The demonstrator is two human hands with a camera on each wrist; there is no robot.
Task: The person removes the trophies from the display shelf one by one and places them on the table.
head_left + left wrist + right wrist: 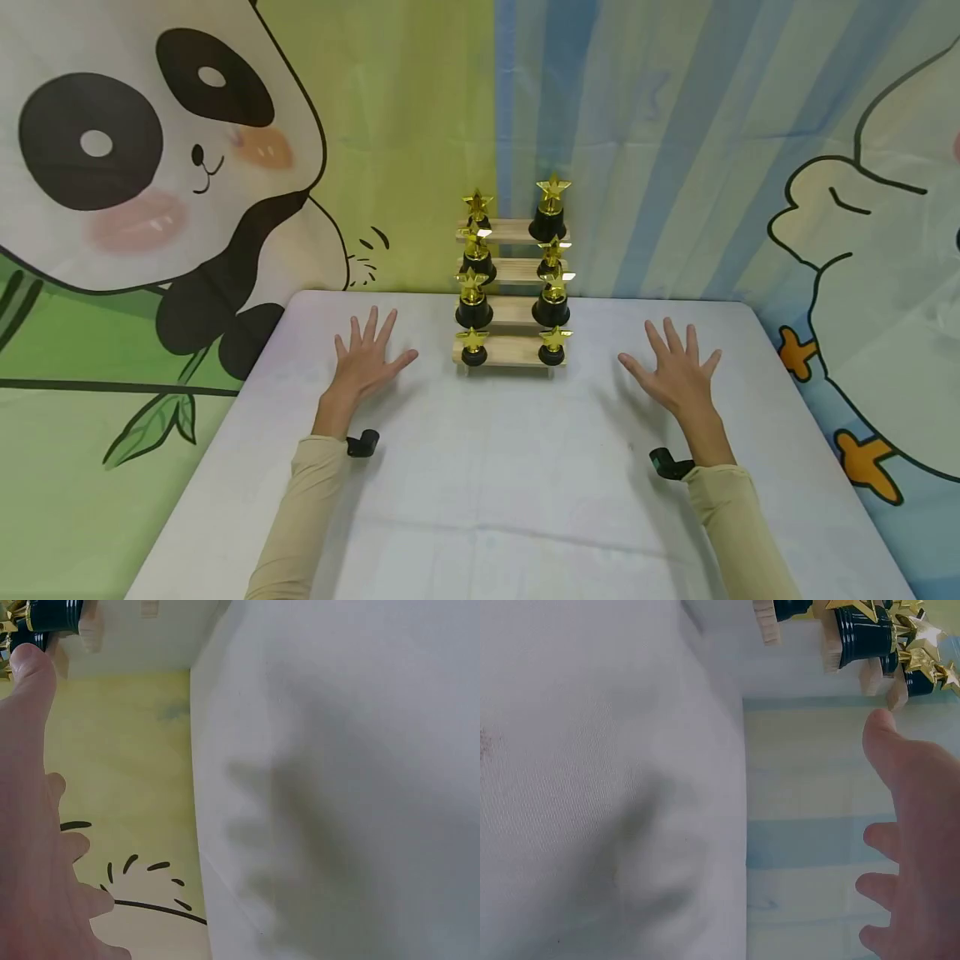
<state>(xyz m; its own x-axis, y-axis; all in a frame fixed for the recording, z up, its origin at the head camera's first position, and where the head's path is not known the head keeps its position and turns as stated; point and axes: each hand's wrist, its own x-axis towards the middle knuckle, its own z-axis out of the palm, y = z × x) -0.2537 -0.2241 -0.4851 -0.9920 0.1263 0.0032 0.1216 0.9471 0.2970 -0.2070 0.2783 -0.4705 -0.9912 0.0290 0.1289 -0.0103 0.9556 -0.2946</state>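
Observation:
A stepped wooden rack (pixel 512 352) stands at the far middle of the table. Each step bears two gold star trophies on black bases, one at each end. On the lowest step are a small trophy on the left (pixel 473 347) and another small trophy on the right (pixel 552 347). A taller trophy (pixel 550 215) is at the top right. My left hand (pixel 363 365), fingers spread, is held above the table left of the rack, touching nothing. On the other side my right hand (pixel 678 377) is likewise spread and holds nothing; its shadow falls on the cloth.
A white cloth covers the table (pixel 480 483), with a crease across its front part. Behind it hangs a cartoon backdrop (pixel 420 150) with a panda and a white figure; the rack stands close to it. Each wrist wears a small black camera (pixel 363 443).

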